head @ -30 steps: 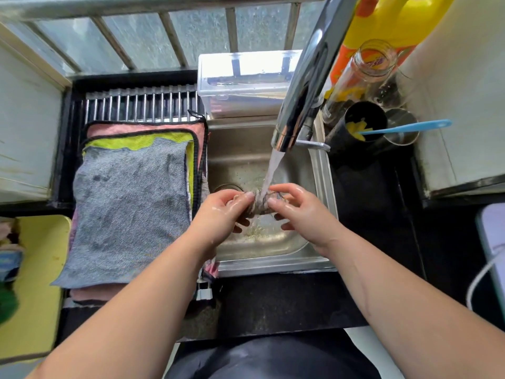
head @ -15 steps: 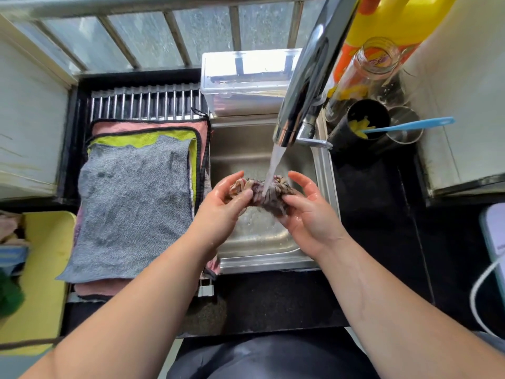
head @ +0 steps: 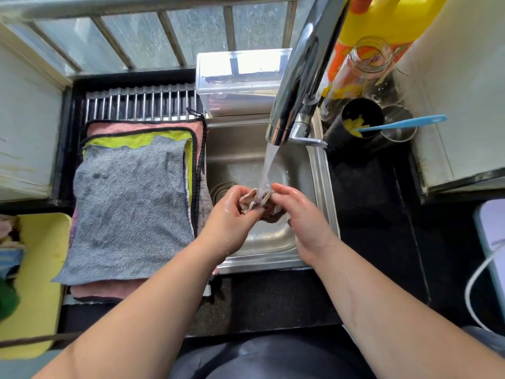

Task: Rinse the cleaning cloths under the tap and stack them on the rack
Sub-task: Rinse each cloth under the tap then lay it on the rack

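Grips a bunched wet cloth (head: 252, 200) in left hand (head: 226, 217) and right hand (head: 303, 214), fingers curled round it, above the sink (head: 318, 192). Holds it under the tap (head: 300, 77) stream. Further left, stacked cloths (head: 131, 203) flat on the rack (head: 142, 101).

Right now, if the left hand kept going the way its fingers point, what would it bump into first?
The left hand grips the bunched cloth under the water, so pushing on it would probably meet the right hand holding the other side.
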